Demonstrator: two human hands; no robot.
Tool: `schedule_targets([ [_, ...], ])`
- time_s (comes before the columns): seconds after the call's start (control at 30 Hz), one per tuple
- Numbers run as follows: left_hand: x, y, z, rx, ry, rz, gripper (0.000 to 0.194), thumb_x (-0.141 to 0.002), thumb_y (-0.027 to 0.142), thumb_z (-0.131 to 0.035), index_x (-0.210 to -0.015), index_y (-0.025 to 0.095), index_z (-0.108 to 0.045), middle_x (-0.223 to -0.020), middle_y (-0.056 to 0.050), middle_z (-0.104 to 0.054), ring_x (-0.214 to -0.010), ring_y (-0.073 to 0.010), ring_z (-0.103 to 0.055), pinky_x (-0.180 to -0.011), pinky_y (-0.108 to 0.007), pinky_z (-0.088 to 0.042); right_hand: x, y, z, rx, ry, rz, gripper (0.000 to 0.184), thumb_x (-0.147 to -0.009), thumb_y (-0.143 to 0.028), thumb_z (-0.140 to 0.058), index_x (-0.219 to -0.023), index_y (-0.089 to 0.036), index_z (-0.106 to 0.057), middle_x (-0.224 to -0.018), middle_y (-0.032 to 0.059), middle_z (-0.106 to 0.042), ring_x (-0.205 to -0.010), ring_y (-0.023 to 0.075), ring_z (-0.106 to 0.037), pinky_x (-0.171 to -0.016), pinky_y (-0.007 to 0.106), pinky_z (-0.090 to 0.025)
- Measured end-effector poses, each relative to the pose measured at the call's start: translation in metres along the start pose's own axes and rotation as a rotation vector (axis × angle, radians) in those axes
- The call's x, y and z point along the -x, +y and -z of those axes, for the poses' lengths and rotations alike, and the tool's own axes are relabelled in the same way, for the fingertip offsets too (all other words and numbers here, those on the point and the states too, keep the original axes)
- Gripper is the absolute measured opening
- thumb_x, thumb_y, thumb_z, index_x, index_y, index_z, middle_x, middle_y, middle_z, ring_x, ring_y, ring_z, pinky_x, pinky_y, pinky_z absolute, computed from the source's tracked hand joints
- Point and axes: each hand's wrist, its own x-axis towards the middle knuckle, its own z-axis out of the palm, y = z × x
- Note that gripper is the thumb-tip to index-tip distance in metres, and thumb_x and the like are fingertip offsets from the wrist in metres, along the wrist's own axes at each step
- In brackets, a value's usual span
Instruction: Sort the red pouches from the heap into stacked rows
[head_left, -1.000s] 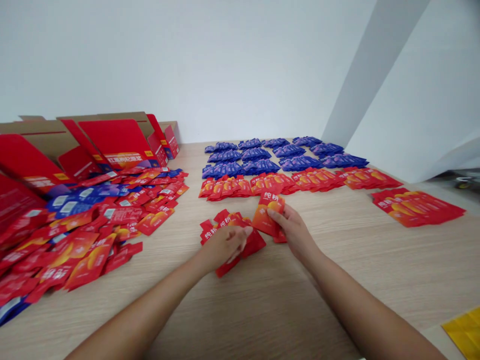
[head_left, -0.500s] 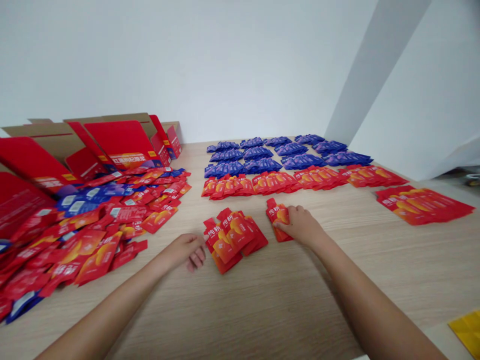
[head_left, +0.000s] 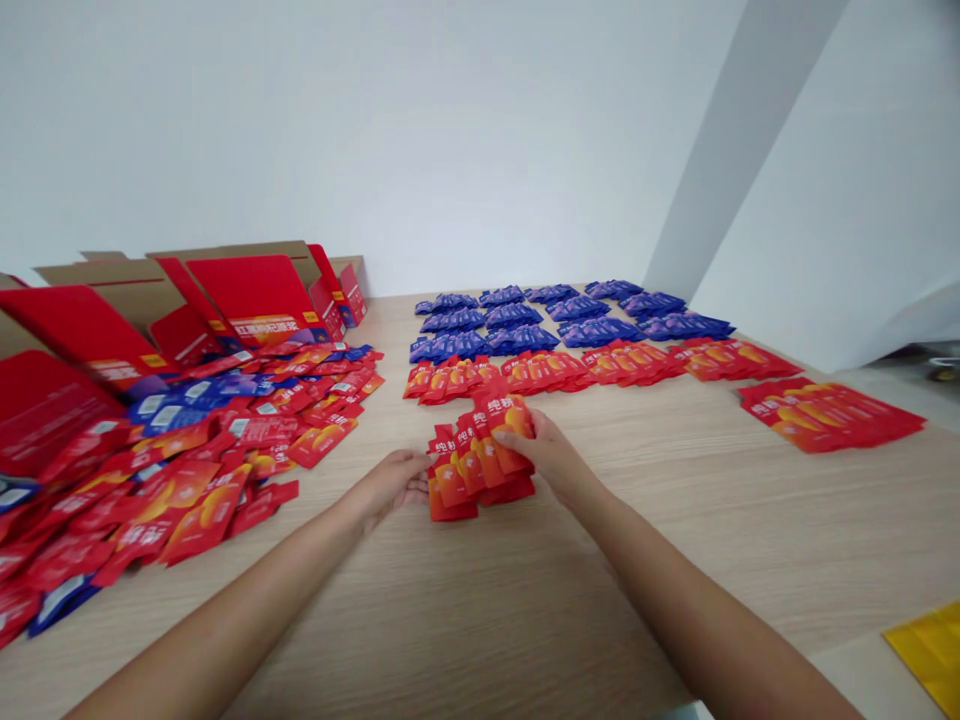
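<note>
Red-and-orange spouted pouches [head_left: 466, 465] lie overlapped in a fan in front of me, between my two hands. My right hand [head_left: 553, 455] is closed on the right side of the fan, its thumb across the front of the top pouch. At the left edge, my left hand [head_left: 394, 482] pinches the outermost pouch between thumb and curled fingers; its fingertips are partly hidden. Just beyond the fan lies a row of similar red pouches [head_left: 544, 370] in overlapped groups. Behind that row, blue pouches [head_left: 514, 315] are laid out in several fanned groups.
A loose heap of red pouches [head_left: 199, 500], with blue pouches [head_left: 191, 400] among them, covers the left. Open red cartons [head_left: 251, 290] stand behind it. Another red fan [head_left: 832, 412] lies at the right. Something yellow [head_left: 930, 655] sits at the lower right corner. A white wall [head_left: 480, 140] bounds the table's back.
My right hand has moved left, bringing its separate red pouches against the others, which now form one fan. My left hand has moved slightly right and closed on the fan's left edge.
</note>
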Motion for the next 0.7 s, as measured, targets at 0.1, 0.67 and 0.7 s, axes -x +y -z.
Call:
schedule_targets([
  [0.1,-0.002,0.002,-0.011,0.053,-0.047,-0.034,0.018,-0.073,0.027,-0.070,-0.070,0.012,-0.060,-0.065,-0.006,-0.070,-0.055,-0.0117,-0.064,-0.058,-0.020,-0.052,0.004,0.004,-0.019,0.501,0.112,0.076,0.054,-0.070,-0.036,-0.069,-0.116,-0.013,-0.053,-0.121,0.0173,-0.057,-0.115,0.0295,-0.052,-0.098,0.044,-0.039],
  [0.67,-0.018,-0.009,-0.066,0.344,-0.009,-0.220,0.043,-0.050,0.019,-0.082,-0.089,0.012,-0.065,-0.084,-0.009,-0.074,-0.072,-0.0226,-0.070,-0.072,-0.034,-0.055,0.002,0.018,-0.009,0.103,0.062,-0.098,0.092,-0.056,-0.040,-0.078,-0.133,-0.013,-0.038,-0.134,0.0170,-0.050,-0.124,0.0301,-0.047,-0.103,0.043,-0.037],
  [0.7,-0.018,-0.010,-0.070,0.351,0.002,-0.258,0.045,-0.050,0.020,-0.083,-0.090,0.013,-0.065,-0.086,-0.009,-0.074,-0.074,-0.0227,-0.070,-0.074,-0.035,-0.055,0.003,0.017,-0.008,-0.003,0.013,-0.089,0.086,-0.054,-0.040,-0.079,-0.128,-0.015,-0.044,-0.129,0.0146,-0.055,-0.119,0.0296,-0.051,-0.101,0.043,-0.040],
])
